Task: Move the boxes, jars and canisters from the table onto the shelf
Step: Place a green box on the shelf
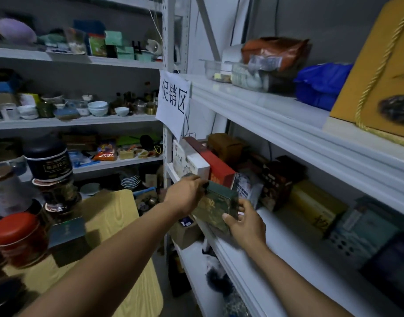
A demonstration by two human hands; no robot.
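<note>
A dark green box with gold print (215, 205) is held at the front edge of the white shelf (249, 245) on the right. My left hand (185, 195) grips its upper left end and my right hand (246, 225) grips its lower right corner. Behind it on that shelf stand a red box (219, 168), a white box (191, 161) and a dark patterned box (276, 181). On the wooden table (114, 216) at the left remain a black canister (47, 159), a red-lidded jar (18, 239), a glass jar (59, 197) and a dark teal box (68, 239).
A paper sign (173, 99) hangs from the shelf post. The upper right shelf carries a yellow gift box (379, 72), a blue bag (320, 85) and an orange bag (274, 51). Shelves at the back left hold bowls (98, 108) and small goods. More boxes fill the right end of the middle shelf.
</note>
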